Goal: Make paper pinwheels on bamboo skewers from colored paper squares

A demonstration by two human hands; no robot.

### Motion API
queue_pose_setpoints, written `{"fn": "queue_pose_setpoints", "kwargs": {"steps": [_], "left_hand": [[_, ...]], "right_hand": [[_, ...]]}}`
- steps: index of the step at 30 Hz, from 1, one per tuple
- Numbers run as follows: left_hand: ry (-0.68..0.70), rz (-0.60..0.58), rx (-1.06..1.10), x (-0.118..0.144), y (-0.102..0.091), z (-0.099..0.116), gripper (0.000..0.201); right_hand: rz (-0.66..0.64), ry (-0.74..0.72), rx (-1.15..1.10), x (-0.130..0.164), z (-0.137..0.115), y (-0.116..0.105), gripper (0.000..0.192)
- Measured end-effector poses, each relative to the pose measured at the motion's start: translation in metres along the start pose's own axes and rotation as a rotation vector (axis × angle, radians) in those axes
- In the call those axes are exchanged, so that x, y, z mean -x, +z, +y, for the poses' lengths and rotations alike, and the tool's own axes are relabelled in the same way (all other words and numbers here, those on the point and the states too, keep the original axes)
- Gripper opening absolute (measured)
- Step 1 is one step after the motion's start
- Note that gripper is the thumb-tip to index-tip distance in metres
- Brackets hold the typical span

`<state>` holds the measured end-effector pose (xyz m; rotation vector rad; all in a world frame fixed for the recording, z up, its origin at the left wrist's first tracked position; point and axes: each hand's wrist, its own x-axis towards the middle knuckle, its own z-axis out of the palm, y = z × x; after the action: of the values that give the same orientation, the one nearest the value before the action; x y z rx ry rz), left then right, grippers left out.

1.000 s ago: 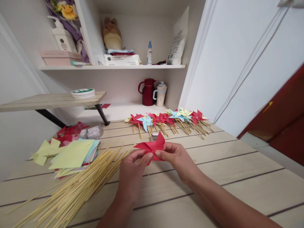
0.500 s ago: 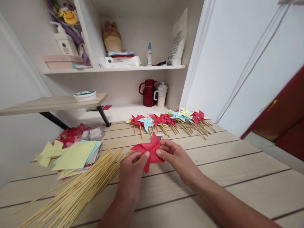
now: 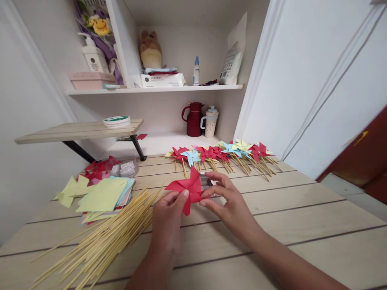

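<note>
My left hand (image 3: 169,209) is closed on a red paper pinwheel head (image 3: 189,188), its thumb pressing near the centre. The pinwheel head has pointed folded blades and is held above the table. My right hand (image 3: 225,197) is at the pinwheel's right blade, thumb and index finger parted around its tip; the other fingers are spread. Whether those fingertips touch the paper is hard to tell. Behind the right fingers lies a small shiny object with white parts (image 3: 207,182), partly hidden. Left of my left hand lies a bundle of thin wooden sticks (image 3: 121,229).
Stacked coloured paper squares (image 3: 104,194), a yellow pinwheel head (image 3: 72,191) and a clear plastic box (image 3: 127,168) lie at the left. Finished pinwheels on sticks (image 3: 211,154) line the table's back. Behind them stand a red jug (image 3: 194,120) and a cup (image 3: 211,123).
My right thumb has come off the face of the red pinwheel head, and the right fingers have spread and shifted outward. The left hand keeps its hold. The view has turned slightly left.
</note>
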<state>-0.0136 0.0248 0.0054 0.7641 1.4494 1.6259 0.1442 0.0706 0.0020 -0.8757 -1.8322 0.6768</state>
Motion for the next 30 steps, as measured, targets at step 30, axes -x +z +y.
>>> {"fn": "queue_pose_setpoints", "kwargs": {"steps": [30], "left_hand": [[0.286,-0.055,-0.282,0.0071,0.0018,0.0034,0.02]], "right_hand": [[-0.111,0.378,-0.488,-0.0063,-0.001,-0.0078,0.041]]}}
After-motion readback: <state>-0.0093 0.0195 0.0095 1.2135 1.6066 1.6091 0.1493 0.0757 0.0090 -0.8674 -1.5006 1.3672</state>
